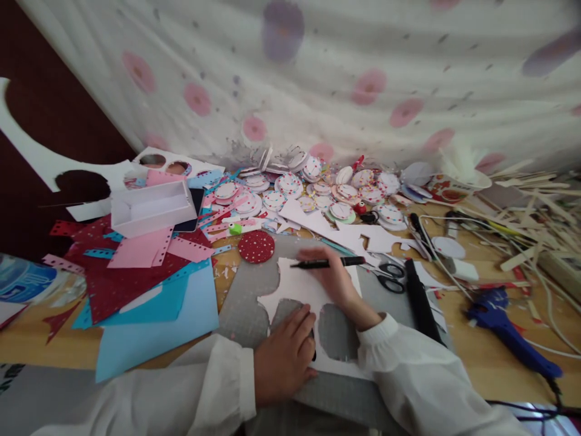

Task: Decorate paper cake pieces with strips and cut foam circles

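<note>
A white sheet (297,280) with rounded pieces cut out of it lies on a grey cutting mat (247,290). My left hand (288,354) rests flat on the sheet's lower part, fingers stretched. A small black thing shows at the edge of that palm; what it is I cannot make out. Over the sheet's right side, my right hand (333,281), slightly blurred, grips a black marker (318,264) held nearly level, its tip pointing left. Just beyond the sheet is a dark red starry paper disc (256,246). Black-handled scissors (391,277) lie right of my right hand.
Many decorated paper discs (288,185) are heaped at the back before a flowered curtain (318,79). Coloured paper (158,339) and a white box (152,209) occupy the left. Rightward are a blue glue gun (512,333), a white cable and wooden sticks (538,206).
</note>
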Action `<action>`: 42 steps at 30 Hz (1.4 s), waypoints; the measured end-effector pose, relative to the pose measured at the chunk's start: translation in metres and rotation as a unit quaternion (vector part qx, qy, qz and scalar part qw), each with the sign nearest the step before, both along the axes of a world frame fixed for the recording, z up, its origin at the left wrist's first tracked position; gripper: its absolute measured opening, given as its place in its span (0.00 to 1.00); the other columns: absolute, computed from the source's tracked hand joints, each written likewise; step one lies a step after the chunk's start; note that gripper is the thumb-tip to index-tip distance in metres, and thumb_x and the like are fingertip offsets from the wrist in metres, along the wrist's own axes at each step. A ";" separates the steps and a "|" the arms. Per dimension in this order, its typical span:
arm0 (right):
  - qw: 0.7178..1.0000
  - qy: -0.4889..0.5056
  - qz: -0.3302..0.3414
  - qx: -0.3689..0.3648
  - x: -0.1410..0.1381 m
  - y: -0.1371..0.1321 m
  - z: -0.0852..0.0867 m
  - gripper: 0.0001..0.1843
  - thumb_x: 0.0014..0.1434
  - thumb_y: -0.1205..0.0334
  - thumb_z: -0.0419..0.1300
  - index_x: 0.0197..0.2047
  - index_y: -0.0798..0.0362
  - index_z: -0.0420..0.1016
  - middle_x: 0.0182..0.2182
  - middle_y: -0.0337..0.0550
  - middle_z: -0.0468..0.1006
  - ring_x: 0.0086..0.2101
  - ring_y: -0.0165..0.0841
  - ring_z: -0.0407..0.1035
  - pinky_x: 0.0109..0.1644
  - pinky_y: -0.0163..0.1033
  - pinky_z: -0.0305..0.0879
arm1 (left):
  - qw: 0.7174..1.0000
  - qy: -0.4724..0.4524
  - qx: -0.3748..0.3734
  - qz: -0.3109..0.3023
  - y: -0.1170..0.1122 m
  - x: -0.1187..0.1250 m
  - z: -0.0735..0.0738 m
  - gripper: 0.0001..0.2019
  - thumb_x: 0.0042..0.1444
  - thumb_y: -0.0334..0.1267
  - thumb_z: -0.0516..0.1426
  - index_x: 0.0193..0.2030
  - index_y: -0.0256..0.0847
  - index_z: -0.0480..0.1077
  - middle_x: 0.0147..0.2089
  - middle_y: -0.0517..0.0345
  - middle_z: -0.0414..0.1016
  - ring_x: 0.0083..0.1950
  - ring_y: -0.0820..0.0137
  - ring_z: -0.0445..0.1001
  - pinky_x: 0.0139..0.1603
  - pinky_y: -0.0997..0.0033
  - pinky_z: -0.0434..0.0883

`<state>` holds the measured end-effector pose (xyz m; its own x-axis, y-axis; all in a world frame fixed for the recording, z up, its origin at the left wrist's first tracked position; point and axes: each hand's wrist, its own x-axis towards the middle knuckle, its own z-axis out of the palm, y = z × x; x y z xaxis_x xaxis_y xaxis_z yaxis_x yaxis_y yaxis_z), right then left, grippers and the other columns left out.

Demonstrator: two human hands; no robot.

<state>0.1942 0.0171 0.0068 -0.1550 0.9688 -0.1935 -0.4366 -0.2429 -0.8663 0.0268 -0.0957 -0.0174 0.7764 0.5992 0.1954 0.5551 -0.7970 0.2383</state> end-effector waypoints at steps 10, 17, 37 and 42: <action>0.988 0.019 0.141 -0.066 -0.001 0.000 0.012 0.28 0.54 0.35 0.57 0.33 0.54 0.78 0.35 0.51 0.83 0.38 0.43 0.77 0.40 0.44 0.73 | 0.995 0.023 0.069 -0.062 -0.023 0.049 0.020 0.30 0.57 0.61 0.53 0.47 0.30 0.70 0.60 0.29 0.68 0.63 0.46 0.67 0.63 0.49 0.60; 0.999 -0.034 -0.023 0.026 -0.016 0.001 -0.005 0.22 0.56 0.38 0.57 0.30 0.49 0.76 0.19 0.37 0.73 0.20 0.31 0.64 0.24 0.37 0.60 | 0.973 0.009 0.228 0.024 -0.040 0.086 -0.025 0.10 0.63 0.39 0.52 0.41 0.38 0.71 0.50 0.43 0.79 0.52 0.52 0.76 0.60 0.43 0.60; 0.983 -0.123 -0.134 -0.006 -0.018 0.009 0.002 0.11 0.61 0.49 0.57 0.32 0.47 0.70 0.20 0.34 0.65 0.21 0.30 0.55 0.24 0.37 0.51 | 0.967 -0.083 0.212 0.115 -0.047 0.106 -0.079 0.14 0.62 0.45 0.54 0.40 0.43 0.79 0.40 0.47 0.81 0.52 0.49 0.76 0.61 0.32 0.65; 0.984 -0.162 -0.074 0.029 -0.018 0.006 0.006 0.08 0.60 0.56 0.61 0.42 0.47 0.70 0.28 0.36 0.72 0.28 0.30 0.65 0.34 0.36 0.60 | 0.973 -0.079 0.205 0.068 -0.045 0.103 -0.076 0.14 0.62 0.43 0.54 0.43 0.37 0.78 0.41 0.46 0.80 0.54 0.49 0.74 0.63 0.29 0.62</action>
<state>0.1763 0.0226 0.0129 0.0489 0.9869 -0.1536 -0.1629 -0.1438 -0.9761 0.1303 -0.1403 -0.0939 0.6367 0.5400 0.5504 0.6436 -0.7653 0.0063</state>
